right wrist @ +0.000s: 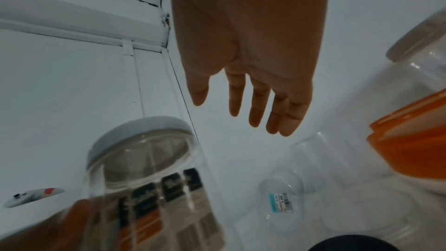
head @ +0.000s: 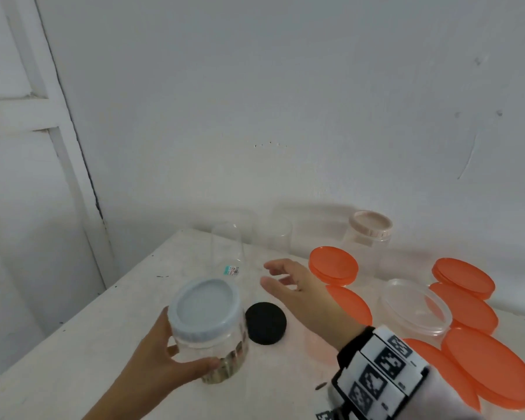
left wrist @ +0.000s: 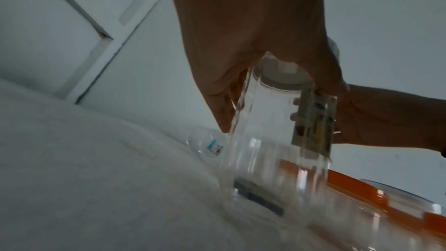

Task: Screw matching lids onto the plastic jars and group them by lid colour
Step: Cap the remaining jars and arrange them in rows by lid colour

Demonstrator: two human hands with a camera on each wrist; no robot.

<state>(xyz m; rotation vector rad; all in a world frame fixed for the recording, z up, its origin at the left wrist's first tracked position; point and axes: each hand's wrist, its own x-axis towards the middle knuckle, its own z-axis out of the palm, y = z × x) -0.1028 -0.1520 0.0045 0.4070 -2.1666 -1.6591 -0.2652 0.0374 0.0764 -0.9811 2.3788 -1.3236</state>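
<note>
Nearest the head camera, the right hand (head: 297, 286) reaches forward over the table (head: 103, 344) with a marker band (head: 379, 368) on its wrist, fingers spread and relaxed, holding nothing. Its own wrist view confirms this: straight fingers (right wrist: 258, 102) hang in the air, apart from everything.

Just left of it, the left hand (head: 164, 356) wraps fingers and thumb round the body of a clear jar (head: 212, 338) that carries a grey lid (head: 205, 307). Only the left wrist view shows the jar's foot (left wrist: 265, 188); the blur hides whether it rests on the table or sits just above it. The right wrist view alone shows the jar's label (right wrist: 166, 188).

A black lid (head: 265, 322) lies flat between the two hands, just beside the jar. Beyond the right fingertips stand two open jars, one with a sticker (head: 226, 253), one plain (head: 275, 234). A beige-lidded jar (head: 369, 237) stands against the wall.

Orange lids (head: 334, 262) and a clear tub (head: 415, 307) crowd the table's right side. Bare tabletop runs left of the held jar to the edge, which slants down towards the near left.
</note>
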